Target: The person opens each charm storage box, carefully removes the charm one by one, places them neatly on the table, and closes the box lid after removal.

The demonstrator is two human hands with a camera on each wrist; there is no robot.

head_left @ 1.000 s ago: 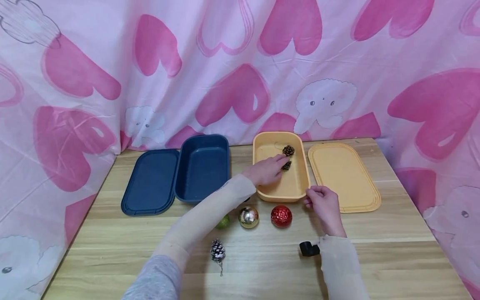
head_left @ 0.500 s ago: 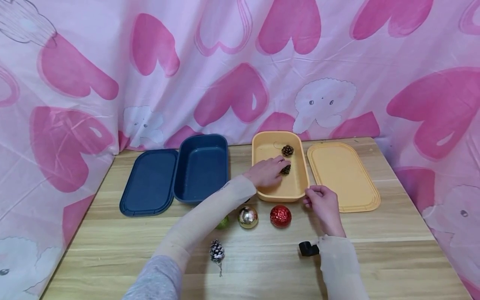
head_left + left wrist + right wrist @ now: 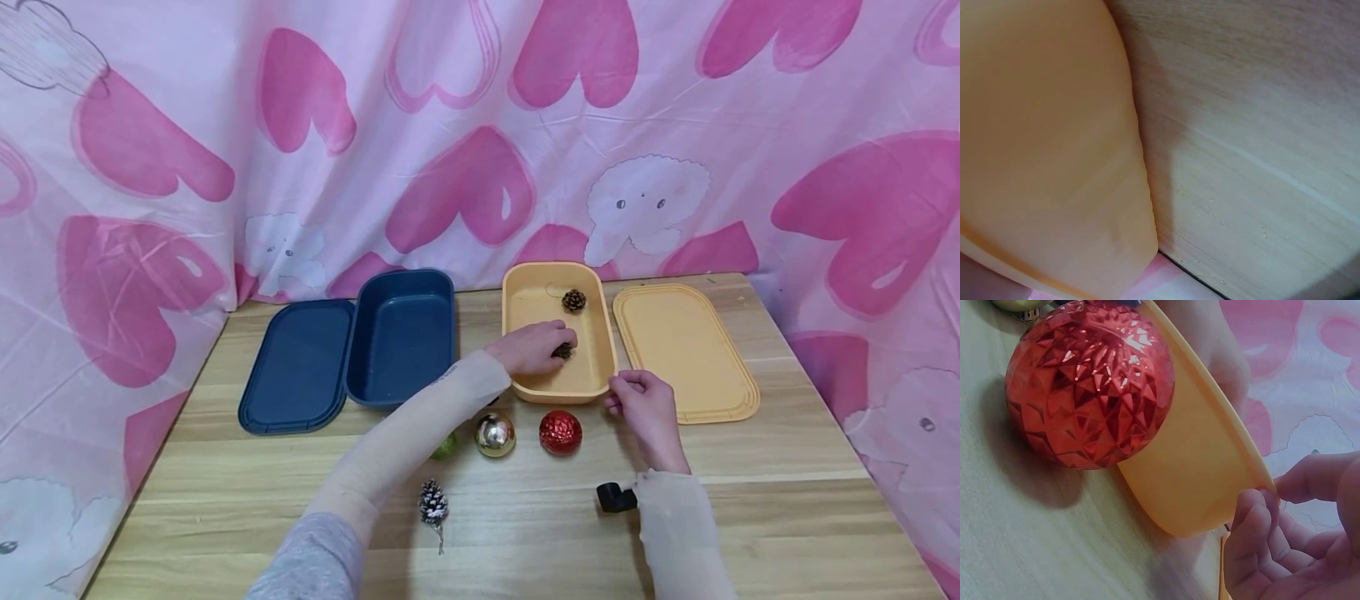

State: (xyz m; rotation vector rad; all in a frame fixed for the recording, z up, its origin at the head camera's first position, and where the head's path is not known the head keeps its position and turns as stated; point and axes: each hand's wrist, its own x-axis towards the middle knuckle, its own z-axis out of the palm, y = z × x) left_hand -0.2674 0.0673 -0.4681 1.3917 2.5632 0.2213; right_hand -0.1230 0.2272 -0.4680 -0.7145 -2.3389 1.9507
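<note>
1. The left hand [image 3: 534,347] reaches into the shallow orange plastic tub [image 3: 525,310], its fingers curled round a small brown pine cone [image 3: 562,351] near the middle of the tub floor.
2. A second brown pine cone [image 3: 573,300] lies free in the far part of the same tub, apart from the hand.
3. The right hand [image 3: 647,410] pinches the tub's near right corner rim between thumb and fingertips (the right wrist view shows the grip plainly).
4. A faceted red bauble [image 3: 560,432] sits on the wooden table [image 3: 787,500] just in front of the tub; a shiny gold bauble [image 3: 495,434] is beside it.
5. A flat orange lid [image 3: 686,350] lies right of the tub.
6. A dark blue tub [image 3: 402,333] and its blue lid [image 3: 298,367] lie to the left.
7. A white-tipped pine cone [image 3: 433,502] lies near the table's front edge.
</note>
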